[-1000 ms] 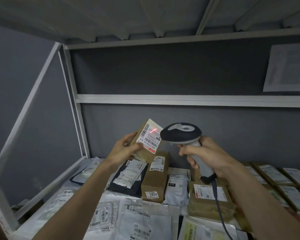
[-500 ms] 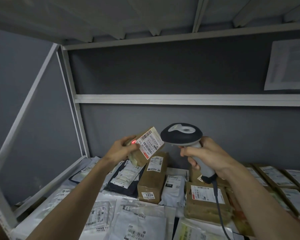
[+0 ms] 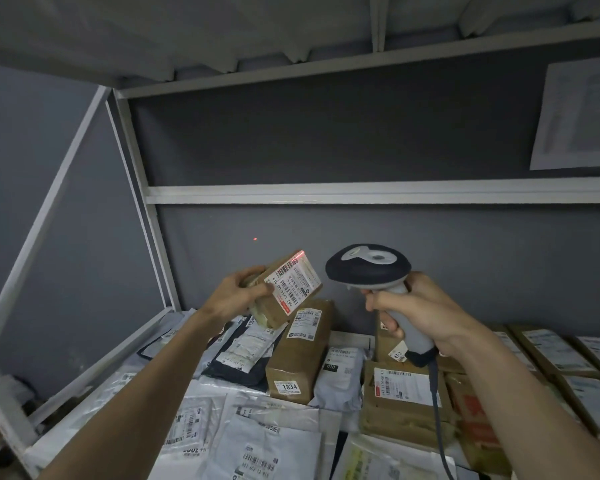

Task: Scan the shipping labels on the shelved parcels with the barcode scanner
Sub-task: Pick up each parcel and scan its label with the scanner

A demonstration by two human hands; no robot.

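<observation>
I held the brown parcel (image 3: 284, 299) gripped in my left hand (image 3: 238, 294), just left of the scanner (image 3: 369, 271) clenched in my right hand (image 3: 420, 306). Its label (image 3: 293, 284) tilted; the beam grazed only the top edge.

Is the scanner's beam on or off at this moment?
On: red light falls on the top edge of the held parcel's label, opposite the scanner.
</observation>
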